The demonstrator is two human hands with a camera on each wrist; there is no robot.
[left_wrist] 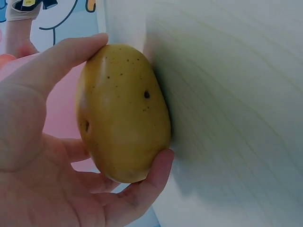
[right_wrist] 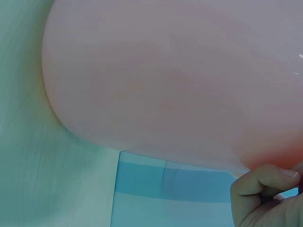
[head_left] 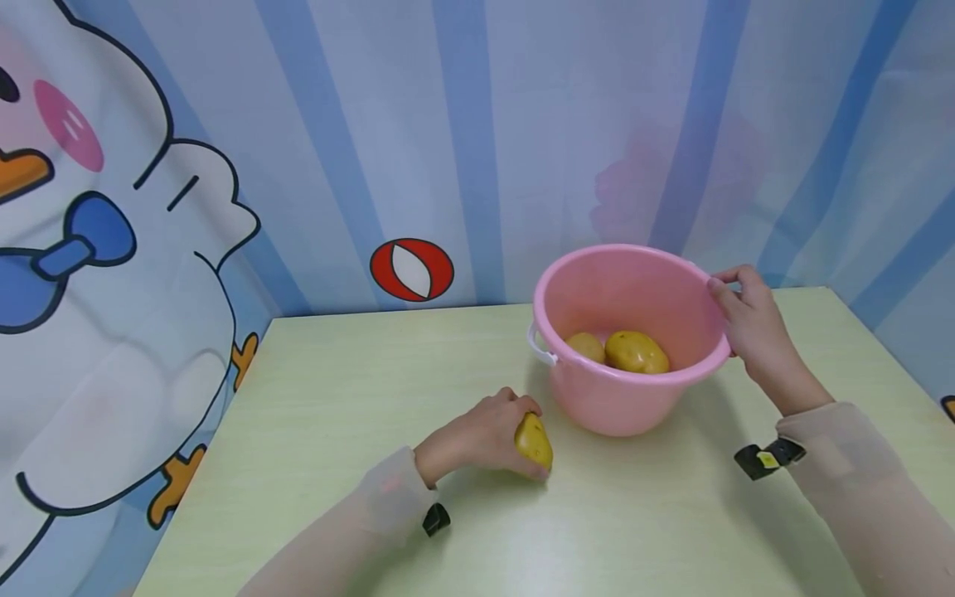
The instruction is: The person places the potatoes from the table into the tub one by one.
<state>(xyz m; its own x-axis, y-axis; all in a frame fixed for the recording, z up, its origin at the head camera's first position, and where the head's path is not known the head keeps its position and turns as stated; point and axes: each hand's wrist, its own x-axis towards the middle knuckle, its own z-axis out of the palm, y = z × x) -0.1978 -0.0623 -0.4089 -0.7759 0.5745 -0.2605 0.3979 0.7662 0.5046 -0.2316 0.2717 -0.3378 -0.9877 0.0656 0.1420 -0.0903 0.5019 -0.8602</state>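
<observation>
My left hand (head_left: 488, 435) grips a yellow potato (head_left: 533, 441) just in front of a pink bucket (head_left: 619, 406). In the left wrist view, thumb and fingers wrap the ends of that potato (left_wrist: 125, 113), which has small dark spots; whether it touches the table cannot be told. My right hand (head_left: 753, 323) pinches the bucket's rim at its right side, and in the right wrist view the curled fingers (right_wrist: 265, 182) sit at the rim. Inside the bucket lie potatoes, one larger and yellow (head_left: 637, 352), another paler (head_left: 585, 347) and partly hidden. The bucket looks slightly tilted toward me.
A pale wooden table (head_left: 358, 373) carries everything. The bucket's white handle (head_left: 540, 347) hangs at its left side. Behind the table stands a blue striped backdrop (head_left: 522, 124) with a cartoon duck (head_left: 112, 373) at left and a printed red ball (head_left: 412, 269).
</observation>
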